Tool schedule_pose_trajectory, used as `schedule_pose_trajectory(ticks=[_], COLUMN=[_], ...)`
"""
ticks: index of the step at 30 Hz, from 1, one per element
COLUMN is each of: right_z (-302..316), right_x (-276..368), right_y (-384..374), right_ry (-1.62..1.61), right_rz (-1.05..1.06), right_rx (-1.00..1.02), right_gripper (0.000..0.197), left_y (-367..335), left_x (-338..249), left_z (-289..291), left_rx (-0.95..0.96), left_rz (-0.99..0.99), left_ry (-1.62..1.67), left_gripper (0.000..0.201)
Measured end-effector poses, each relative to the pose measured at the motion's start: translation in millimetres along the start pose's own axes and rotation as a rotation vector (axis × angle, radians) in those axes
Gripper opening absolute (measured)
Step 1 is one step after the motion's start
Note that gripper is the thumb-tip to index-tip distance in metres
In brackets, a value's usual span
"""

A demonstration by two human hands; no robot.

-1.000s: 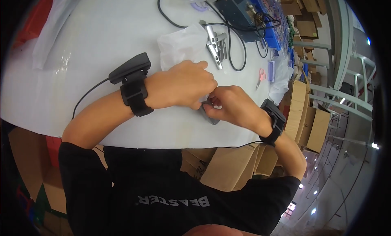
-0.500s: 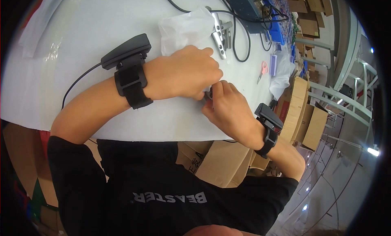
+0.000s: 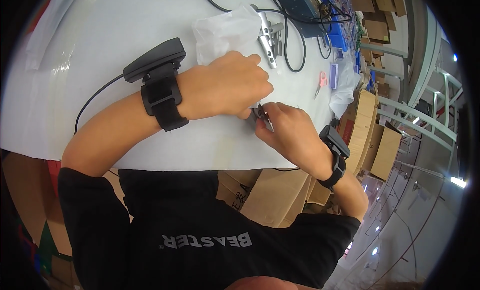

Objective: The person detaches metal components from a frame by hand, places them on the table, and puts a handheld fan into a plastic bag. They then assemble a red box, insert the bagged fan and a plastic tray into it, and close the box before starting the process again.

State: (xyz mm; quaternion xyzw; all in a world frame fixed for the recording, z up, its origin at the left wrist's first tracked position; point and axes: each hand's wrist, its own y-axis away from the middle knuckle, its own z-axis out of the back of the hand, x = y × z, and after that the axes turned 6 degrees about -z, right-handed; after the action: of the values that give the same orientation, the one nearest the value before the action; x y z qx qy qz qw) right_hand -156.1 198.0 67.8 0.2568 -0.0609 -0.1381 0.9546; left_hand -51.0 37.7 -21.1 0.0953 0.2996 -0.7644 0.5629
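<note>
My left hand [image 3: 232, 85] is curled closed above the near middle of the white table, its fingertips mostly hidden under it. Between it and my right hand [image 3: 294, 135] a small dark grey metal part [image 3: 260, 113] shows, with what looks like a hole in it. The left hand grips its far side, as far as can be seen. Thumb and forefinger of my right hand pinch its near right side. Just beyond the left hand lie a translucent plastic bag [image 3: 222, 37] and several silver metal pieces with holes [image 3: 267, 47].
A black cable [image 3: 303, 50] loops beside a dark metal box [image 3: 300, 12] at the back. Pink-handled scissors [image 3: 321, 82] and a purple block [image 3: 334, 76] lie at the right, with blue bins [image 3: 338, 37] behind. Cardboard boxes [image 3: 367, 130] stand beyond the table's right edge.
My right hand has shifted slightly right and down, its thumb and forefinger further apart, so more of the metal part shows. The left hand stays almost in place.
</note>
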Motion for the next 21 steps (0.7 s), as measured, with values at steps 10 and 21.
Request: schedule_pose_trajectory(ticks=[10,21], right_z=[-29,-3], right_x=[12,-12], right_y=[5,13], right_ry=[0.239,-0.15], right_rz=[-0.021,0.044], right_rx=[-0.218,-0.08], right_gripper=[0.019,0.019], left_y=[2,-1], left_x=[-5,-8], left_z=[2,3], left_rx=[0.003,-0.011], left_rz=[-0.02,-0.075], left_ry=[-0.071,-0.07], left_gripper=[0.023,0.028])
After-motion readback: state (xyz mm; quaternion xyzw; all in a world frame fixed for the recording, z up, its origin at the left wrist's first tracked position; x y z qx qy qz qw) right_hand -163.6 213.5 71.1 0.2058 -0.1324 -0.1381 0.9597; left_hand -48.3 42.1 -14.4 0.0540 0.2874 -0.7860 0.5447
